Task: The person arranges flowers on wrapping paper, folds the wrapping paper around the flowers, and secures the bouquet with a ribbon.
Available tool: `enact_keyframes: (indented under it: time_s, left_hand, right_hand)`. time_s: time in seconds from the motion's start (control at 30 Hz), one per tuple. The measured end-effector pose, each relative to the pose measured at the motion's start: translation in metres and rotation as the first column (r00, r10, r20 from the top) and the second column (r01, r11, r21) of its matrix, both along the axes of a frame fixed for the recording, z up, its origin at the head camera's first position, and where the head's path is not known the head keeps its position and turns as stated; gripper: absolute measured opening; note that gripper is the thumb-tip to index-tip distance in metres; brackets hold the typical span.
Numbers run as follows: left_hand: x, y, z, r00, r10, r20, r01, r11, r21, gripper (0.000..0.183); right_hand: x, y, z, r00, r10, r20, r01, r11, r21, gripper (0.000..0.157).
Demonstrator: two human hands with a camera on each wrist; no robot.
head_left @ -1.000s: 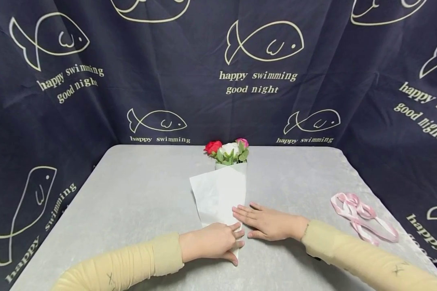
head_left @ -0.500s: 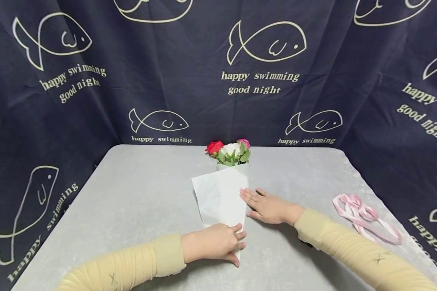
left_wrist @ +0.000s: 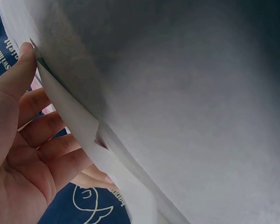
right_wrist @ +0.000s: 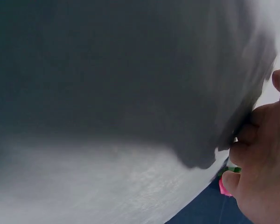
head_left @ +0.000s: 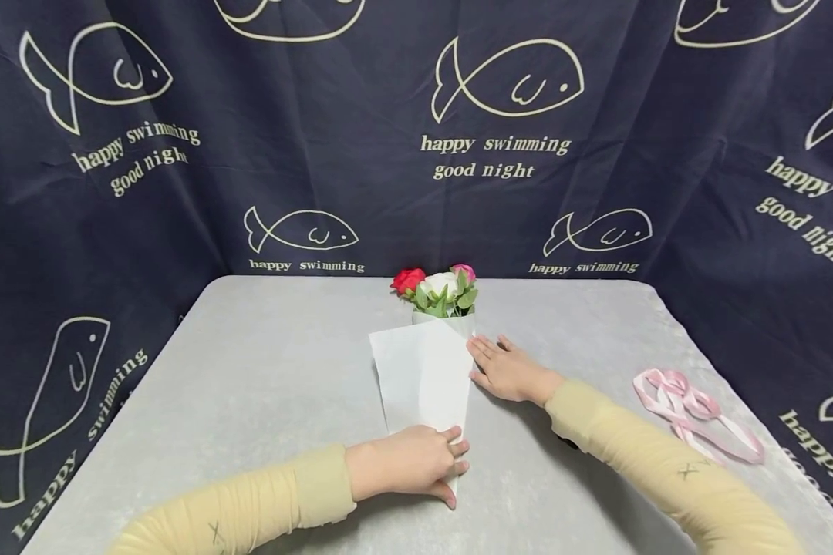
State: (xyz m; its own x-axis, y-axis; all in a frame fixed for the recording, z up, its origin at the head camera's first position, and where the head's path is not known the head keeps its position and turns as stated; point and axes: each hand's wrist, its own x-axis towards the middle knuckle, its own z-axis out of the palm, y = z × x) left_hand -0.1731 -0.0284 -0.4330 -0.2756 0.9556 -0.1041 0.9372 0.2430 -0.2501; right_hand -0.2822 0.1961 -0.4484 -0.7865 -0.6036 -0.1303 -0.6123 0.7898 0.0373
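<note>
A bouquet of a red rose (head_left: 408,280), a white rose (head_left: 439,285) and a pink rose (head_left: 465,271) with green leaves lies on the table, its stems hidden in white wrapping paper (head_left: 416,370). My left hand (head_left: 413,462) rests on the narrow lower end of the paper, fingers spread a little. Higher up, my right hand (head_left: 510,371) touches the paper's right edge with its fingers out straight, just below the flowers. In the left wrist view, the folded paper edge (left_wrist: 79,121) runs along the left fingers (left_wrist: 42,128).
A loose pink ribbon (head_left: 694,412) lies looped near the right side of the grey-covered table (head_left: 271,354). Behind the table hangs a dark blue curtain (head_left: 382,154) printed with fish and lettering.
My right hand has slid up along the paper's right edge toward the flowers. The left hand stays at the lower end, and the paper's left flap has shifted slightly.
</note>
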Motion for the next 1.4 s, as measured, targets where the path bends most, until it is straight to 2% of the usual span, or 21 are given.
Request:
enact_keyframes:
  time_s: [0.2, 0.43, 0.63, 0.87, 0.97, 1.03, 1.13, 1.2, 1.27, 1.4]
  left_hand:
    - [-0.002, -0.001, -0.001, 1.000, 0.005, 0.011, -0.005, 1.000, 0.002, 0.060]
    - [-0.002, 0.000, 0.000, 1.000, -0.003, -0.002, 0.003, 1.000, 0.002, 0.061]
    - [-0.002, 0.001, 0.000, 1.000, -0.007, -0.015, 0.007, 1.000, 0.000, 0.061]
    - [-0.002, 0.000, 0.000, 1.000, 0.000, -0.024, -0.001, 1.000, -0.004, 0.061]
    - [-0.002, 0.001, 0.000, 1.000, -0.002, -0.017, 0.002, 1.000, -0.001, 0.062]
    - [-0.002, 0.002, 0.000, 1.000, -0.001, -0.011, 0.001, 1.000, 0.002, 0.062]
    - [-0.002, 0.002, 0.000, 1.000, 0.004, -0.015, -0.004, 1.000, -0.001, 0.061]
    - [-0.002, 0.002, 0.001, 1.000, 0.006, -0.021, -0.006, 1.000, -0.002, 0.061]
    - [-0.002, 0.002, 0.000, 1.000, 0.002, -0.030, -0.002, 1.000, 0.000, 0.061]
    - [-0.002, 0.001, -0.001, 1.000, 0.003, -0.028, -0.003, 1.000, 0.002, 0.061]
  right_hand:
    - [-0.021, -0.002, 0.001, 0.996, -0.083, -0.012, 0.083, 0.996, 0.032, 0.060]
    - [-0.044, -0.002, 0.007, 0.989, -0.146, 0.000, 0.146, 0.988, 0.054, 0.057]
    - [-0.050, -0.003, 0.011, 0.987, -0.158, 0.014, 0.157, 0.986, 0.063, 0.062]
    - [-0.047, -0.004, 0.008, 0.978, -0.201, 0.048, 0.198, 0.979, 0.051, 0.069]
    - [-0.044, -0.005, 0.008, 0.983, -0.184, -0.012, 0.184, 0.982, 0.033, 0.067]
    - [-0.042, -0.007, 0.008, 0.986, -0.129, -0.104, 0.130, 0.991, 0.005, 0.058]
    - [-0.041, -0.009, 0.006, 0.966, -0.036, -0.255, 0.034, 0.999, -0.011, 0.038]
    - [-0.039, -0.010, 0.005, 0.948, 0.009, -0.319, -0.010, 1.000, -0.004, 0.027]
    - [-0.038, -0.011, 0.006, 0.952, 0.013, -0.307, -0.010, 1.000, 0.011, 0.028]
    - [-0.032, -0.012, 0.010, 0.989, -0.052, -0.135, 0.060, 0.997, 0.053, 0.055]
